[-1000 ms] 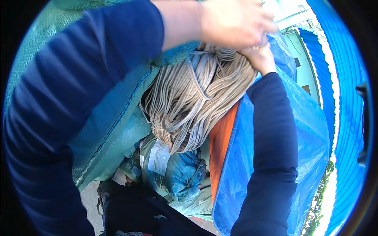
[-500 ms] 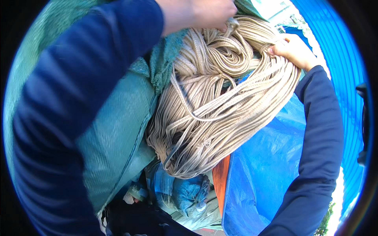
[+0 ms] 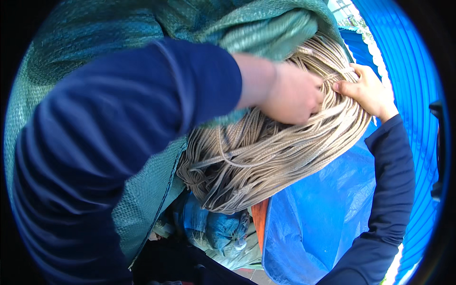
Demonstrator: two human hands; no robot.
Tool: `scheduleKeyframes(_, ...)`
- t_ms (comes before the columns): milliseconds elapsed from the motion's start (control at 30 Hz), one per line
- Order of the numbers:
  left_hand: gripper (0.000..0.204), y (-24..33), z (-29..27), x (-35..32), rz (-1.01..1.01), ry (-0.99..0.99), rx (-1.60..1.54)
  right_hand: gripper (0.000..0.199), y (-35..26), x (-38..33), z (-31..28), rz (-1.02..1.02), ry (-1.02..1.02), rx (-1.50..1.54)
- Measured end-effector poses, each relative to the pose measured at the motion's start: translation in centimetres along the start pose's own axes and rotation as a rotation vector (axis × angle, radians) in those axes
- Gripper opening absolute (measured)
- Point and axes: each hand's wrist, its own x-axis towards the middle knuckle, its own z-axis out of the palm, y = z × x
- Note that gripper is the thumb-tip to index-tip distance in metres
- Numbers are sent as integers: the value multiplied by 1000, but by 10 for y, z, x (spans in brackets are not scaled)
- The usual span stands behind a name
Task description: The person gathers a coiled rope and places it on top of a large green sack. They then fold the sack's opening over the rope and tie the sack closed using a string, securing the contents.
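A thick bundle of beige braided rope (image 3: 285, 154) lies in long looped strands across the middle, its near end hanging over blue wrapped items. My right hand (image 3: 365, 90) grips its far right side, thumb on top of the strands. Over the middle of the bundle, my left hand (image 3: 295, 95) has its fingers curled into the strands; it is slightly blurred and its fingertips are partly hidden. A green woven sack (image 3: 266, 35) is bunched against the far left side of the rope and covers part of it. My left forearm crosses in front of the sack.
A blue tarp (image 3: 318, 194) with an orange edge (image 3: 259, 223) lies below the rope at the right. Blue corrugated sheeting (image 3: 408, 95) stands along the right side. Small blue wrapped bundles (image 3: 221, 232) sit near the bottom middle.
My left hand has come nearer and to the right, from the rope's far edge onto its middle. The sack's folds now cover the far left coils. My right hand has shifted slightly right and nearer.
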Motion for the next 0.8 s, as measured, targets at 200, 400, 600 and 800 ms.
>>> scheduleKeyframes(200, 36, 23, 32, 18, -381, -111, 287, 53, -8, 1, -7, -7, 54, -285)
scheduleKeyframes(400, 18, -40, -6, -4, -230, 40, 76, 50, 58, 38, -40, -166, -73, 120)
scheduleKeyframes(600, 32, -120, -54, -39, -223, -28, -148, 47, 48, 67, -53, -139, 25, 43)
scheduleKeyframes(800, 23, -115, -37, -40, -148, 87, -178, 59, 29, 21, 38, -55, 437, 33)
